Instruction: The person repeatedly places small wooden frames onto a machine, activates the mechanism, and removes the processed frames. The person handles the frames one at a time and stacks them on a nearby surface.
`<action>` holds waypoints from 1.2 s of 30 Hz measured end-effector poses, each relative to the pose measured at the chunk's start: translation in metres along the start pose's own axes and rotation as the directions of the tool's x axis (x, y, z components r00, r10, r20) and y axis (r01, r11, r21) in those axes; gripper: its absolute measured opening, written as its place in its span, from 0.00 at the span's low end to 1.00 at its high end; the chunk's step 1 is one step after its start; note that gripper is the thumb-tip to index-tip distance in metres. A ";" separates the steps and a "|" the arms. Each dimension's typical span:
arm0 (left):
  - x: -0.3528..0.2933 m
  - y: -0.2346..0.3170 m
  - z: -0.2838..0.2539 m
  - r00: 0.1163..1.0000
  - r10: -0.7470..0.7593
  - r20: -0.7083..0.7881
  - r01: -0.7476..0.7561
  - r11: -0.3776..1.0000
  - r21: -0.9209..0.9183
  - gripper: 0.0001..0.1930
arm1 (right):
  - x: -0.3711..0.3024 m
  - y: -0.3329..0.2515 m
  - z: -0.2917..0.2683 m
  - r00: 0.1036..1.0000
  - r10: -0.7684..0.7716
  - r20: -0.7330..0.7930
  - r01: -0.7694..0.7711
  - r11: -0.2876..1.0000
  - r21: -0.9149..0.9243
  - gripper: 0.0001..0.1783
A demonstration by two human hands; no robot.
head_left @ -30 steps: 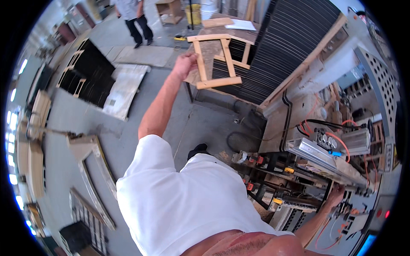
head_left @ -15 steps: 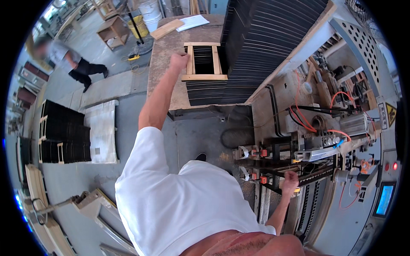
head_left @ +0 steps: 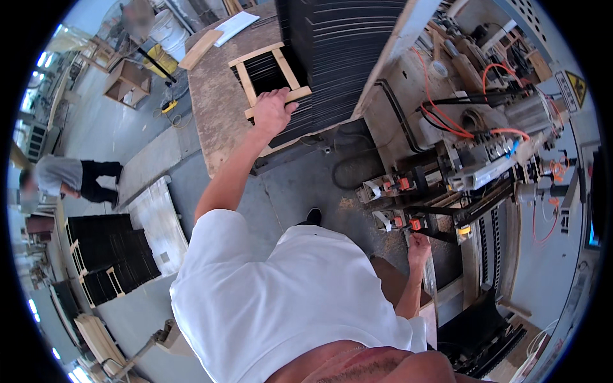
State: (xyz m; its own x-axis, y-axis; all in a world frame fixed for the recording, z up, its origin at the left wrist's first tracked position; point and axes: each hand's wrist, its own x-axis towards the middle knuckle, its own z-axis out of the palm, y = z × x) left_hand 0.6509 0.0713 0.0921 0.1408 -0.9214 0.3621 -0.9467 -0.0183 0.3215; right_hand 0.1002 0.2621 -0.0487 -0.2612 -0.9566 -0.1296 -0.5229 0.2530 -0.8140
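Observation:
A pale wooden frame [head_left: 291, 69] lies on a stack of black slatted pieces at the end of the workbench. My left hand [head_left: 272, 112] reaches out to it, fingers curled over its near bar. On the right, my right hand [head_left: 419, 247] is low beside the machine's orange-tipped clamps [head_left: 415, 223], its fingers bent together. Whatever those fingers may hold is too small to make out. A black frame piece [head_left: 440, 212] lies across the machine just beyond that hand.
A tall black stack [head_left: 345, 57] stands on the workbench [head_left: 214, 121], with a loose board [head_left: 199, 50] at its far left. More black stacks [head_left: 105, 246] rest on the floor at left, near a walking person [head_left: 64, 175]. Hoses and cables [head_left: 447, 121] run over the machine.
My left hand has gone from the wooden frame's left side to its near bar. My right hand has drawn back from the black piece toward the clamps. The view has turned; the person has walked on.

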 end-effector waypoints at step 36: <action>-0.179 0.418 0.159 0.807 0.468 0.360 0.187 0.376 -0.908 0.13 | -0.425 0.065 -0.320 0.303 0.360 -0.882 -0.817 0.575 -0.046 0.14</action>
State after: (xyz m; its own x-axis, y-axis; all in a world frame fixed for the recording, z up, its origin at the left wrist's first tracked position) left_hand 0.1841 0.1669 0.0225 -0.4340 -0.8919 0.1273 -0.0664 0.1726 0.9827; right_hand -0.0823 0.7309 0.1345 -0.9833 -0.0712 0.1675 -0.1249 0.9334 -0.3364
